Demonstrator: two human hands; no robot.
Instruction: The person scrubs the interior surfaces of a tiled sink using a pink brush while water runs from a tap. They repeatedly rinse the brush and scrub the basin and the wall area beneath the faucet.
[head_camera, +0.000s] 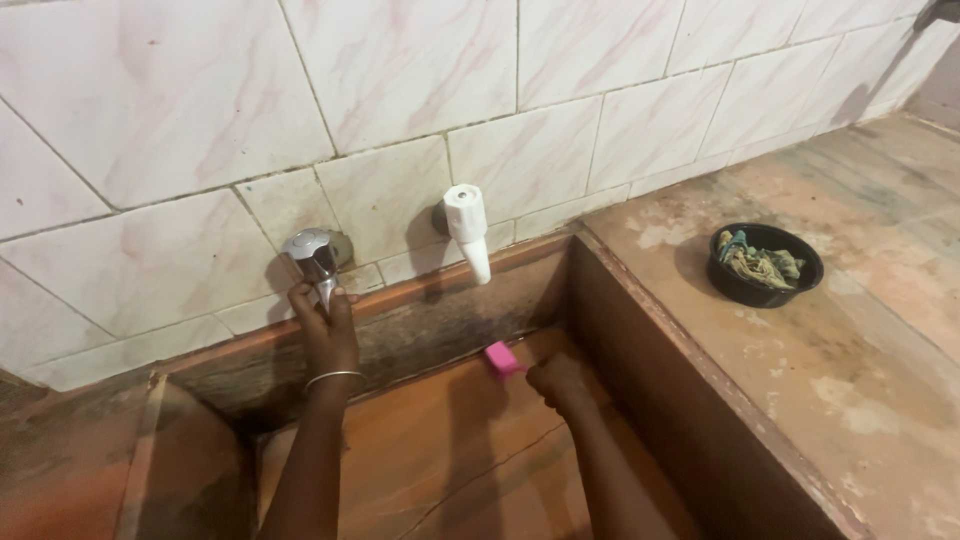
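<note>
No packages, labels, signs — no screens

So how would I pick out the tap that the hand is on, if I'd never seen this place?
Start at the pink-veined tiled wall above the reddish stone sink. Two taps stick out of it just over the sink's back edge. The one you want is the shiny metal tap on the left, gripped by the left hand with the bangle; its neighbour is a white plastic tap, untouched.

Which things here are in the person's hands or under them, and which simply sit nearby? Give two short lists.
In use:
- metal tap, gripped by the left hand
- pink scrubber, held by the right hand
- brown stone sink

Lying about:
- white plastic tap
- black bowl holding crumpled rags, on the counter
</note>
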